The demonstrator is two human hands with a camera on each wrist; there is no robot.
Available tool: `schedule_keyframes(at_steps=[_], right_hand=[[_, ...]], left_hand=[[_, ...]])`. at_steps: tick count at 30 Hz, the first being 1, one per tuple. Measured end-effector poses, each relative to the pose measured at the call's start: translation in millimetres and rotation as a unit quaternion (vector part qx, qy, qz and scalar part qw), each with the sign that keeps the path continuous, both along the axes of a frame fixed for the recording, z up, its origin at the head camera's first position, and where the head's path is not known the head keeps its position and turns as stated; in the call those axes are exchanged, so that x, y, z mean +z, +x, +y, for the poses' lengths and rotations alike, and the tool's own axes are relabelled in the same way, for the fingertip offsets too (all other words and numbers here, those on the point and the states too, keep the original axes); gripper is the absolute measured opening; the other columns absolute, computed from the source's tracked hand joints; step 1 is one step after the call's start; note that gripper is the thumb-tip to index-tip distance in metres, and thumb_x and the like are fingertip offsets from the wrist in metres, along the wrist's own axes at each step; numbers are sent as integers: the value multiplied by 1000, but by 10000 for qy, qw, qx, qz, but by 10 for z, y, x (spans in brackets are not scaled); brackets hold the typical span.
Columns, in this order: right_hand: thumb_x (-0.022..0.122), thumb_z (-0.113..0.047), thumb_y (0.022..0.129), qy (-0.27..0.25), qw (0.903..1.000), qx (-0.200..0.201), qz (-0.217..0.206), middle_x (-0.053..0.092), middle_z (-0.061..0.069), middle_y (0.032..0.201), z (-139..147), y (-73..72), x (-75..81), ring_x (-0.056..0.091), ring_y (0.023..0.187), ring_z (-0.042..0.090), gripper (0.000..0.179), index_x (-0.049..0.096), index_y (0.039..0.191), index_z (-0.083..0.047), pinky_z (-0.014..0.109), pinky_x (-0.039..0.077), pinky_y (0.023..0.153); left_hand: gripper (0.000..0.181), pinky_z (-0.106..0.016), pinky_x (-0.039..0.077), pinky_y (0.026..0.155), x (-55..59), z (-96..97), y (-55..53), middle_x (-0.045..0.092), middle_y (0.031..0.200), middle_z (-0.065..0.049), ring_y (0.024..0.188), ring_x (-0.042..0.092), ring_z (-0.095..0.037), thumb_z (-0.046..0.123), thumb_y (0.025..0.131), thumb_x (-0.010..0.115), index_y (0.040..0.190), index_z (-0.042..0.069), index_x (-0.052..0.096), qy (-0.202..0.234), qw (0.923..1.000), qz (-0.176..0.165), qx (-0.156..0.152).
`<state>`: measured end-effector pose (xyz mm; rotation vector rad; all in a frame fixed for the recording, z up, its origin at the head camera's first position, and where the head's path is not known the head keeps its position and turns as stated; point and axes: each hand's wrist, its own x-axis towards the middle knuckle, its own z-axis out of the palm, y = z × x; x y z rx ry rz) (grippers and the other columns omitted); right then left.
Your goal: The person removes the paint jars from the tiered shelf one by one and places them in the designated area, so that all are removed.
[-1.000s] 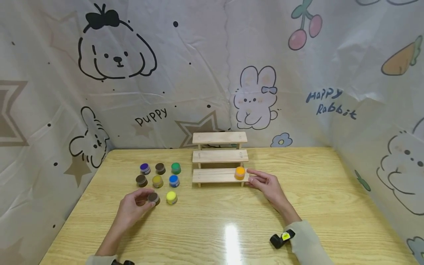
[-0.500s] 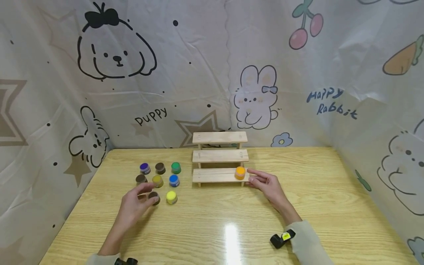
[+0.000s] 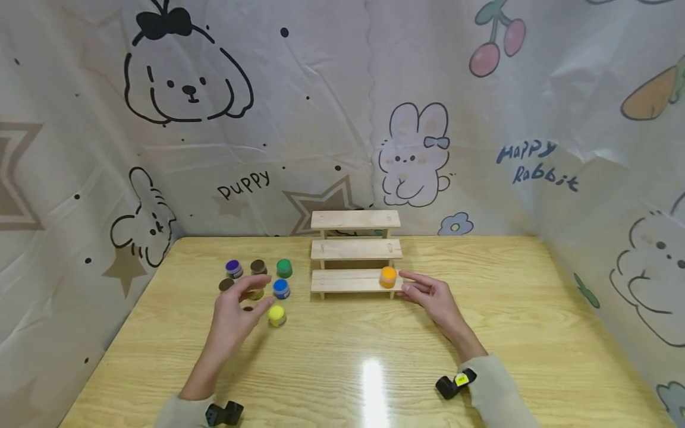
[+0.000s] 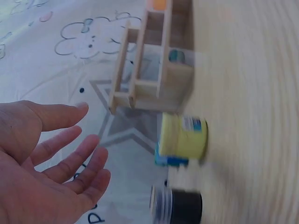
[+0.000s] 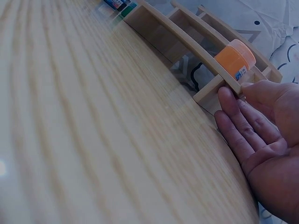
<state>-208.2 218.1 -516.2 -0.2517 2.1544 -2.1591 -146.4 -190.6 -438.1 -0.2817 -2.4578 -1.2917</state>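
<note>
My left hand (image 3: 233, 315) hovers over the paint jars, thumb and fingers spread with nothing between them. Right of its thumb tip stands a yellow jar (image 3: 277, 316), seen large in the left wrist view. A dark jar (image 3: 248, 308) is mostly hidden beneath that hand, and an olive-yellow jar (image 3: 257, 293) is partly covered by it. On the three-tier wooden stand (image 3: 348, 249), an orange jar (image 3: 387, 277) sits at the right end of the lowest shelf. My right hand (image 3: 432, 300) pinches that shelf end between thumb and fingers, beside the orange jar (image 5: 236, 58).
Behind the left hand stand a blue jar (image 3: 280, 289), a green jar (image 3: 284, 268), a purple jar (image 3: 233, 268) and two dark jars, one at the back (image 3: 258, 267). A printed cloth (image 3: 332, 119) hangs behind the wooden table (image 3: 321, 368).
The left hand has let go of the dark jar at the front, lifted, and moved right toward the yellow jar. The right hand and the orange jar stay in place.
</note>
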Motion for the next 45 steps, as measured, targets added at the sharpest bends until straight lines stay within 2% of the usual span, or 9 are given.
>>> schedule_keyframes(at_steps=[4,8,15,22,25,30,37,45], right_hand=[[64,-4,101,-24,10000,30,29,66,27,127,-10,-8,-12,75,99,20,42,57,141,7,37,59,89],[65,-5,101,-7,10000,-4,-31,67,26,127,-14,-6,-3,75,99,20,42,57,141,6,37,59,90],[65,-5,101,5,9999,-59,-82,65,26,130,-4,-1,15,75,99,19,40,59,140,4,36,59,89],[64,-6,102,0,10000,41,-32,69,26,123,11,-5,-15,75,98,19,41,58,141,5,37,59,89],[64,-7,102,-7,10000,61,0,69,27,122,11,-4,-5,75,98,20,41,58,140,5,37,59,89],[65,-8,101,-23,10000,19,-69,68,27,123,4,-10,-6,74,99,20,41,59,140,5,37,59,90],[66,-10,101,24,9999,44,-95,69,26,123,6,-16,-2,74,100,20,42,58,140,5,37,59,90],[65,-7,102,-19,10000,46,-4,68,28,123,14,-21,9,74,100,20,41,58,140,5,37,59,90]], left_hand=[[35,-47,53,96,41,99,7,71,121,-10,113,65,-31,4,88,81,122,3,70,154,9995,-264,-123],[34,-55,52,97,78,224,-24,72,120,-10,114,65,-30,3,88,81,121,3,71,415,9983,-234,-330],[34,-55,52,97,110,545,-89,72,120,-8,114,65,-27,7,90,80,122,5,71,710,9941,-229,-788],[35,-55,53,97,15,947,-209,71,122,-9,113,65,-30,9,89,81,122,5,70,930,9883,-103,-1207],[36,-58,52,97,-3,1116,-266,69,124,-10,113,64,-32,9,90,81,124,6,70,1058,9852,-209,-1331],[39,-56,50,101,-63,1361,-377,67,128,-9,117,63,-32,9,90,80,127,8,69,1182,9814,-522,-1423],[41,-53,50,103,-156,1634,-499,67,130,-12,119,62,-35,9,90,80,129,6,67,1141,9781,-590,-1636],[43,-48,52,103,-219,1895,-617,66,130,-17,119,63,-38,5,89,81,129,-1,66,1153,9762,-755,-1676]])
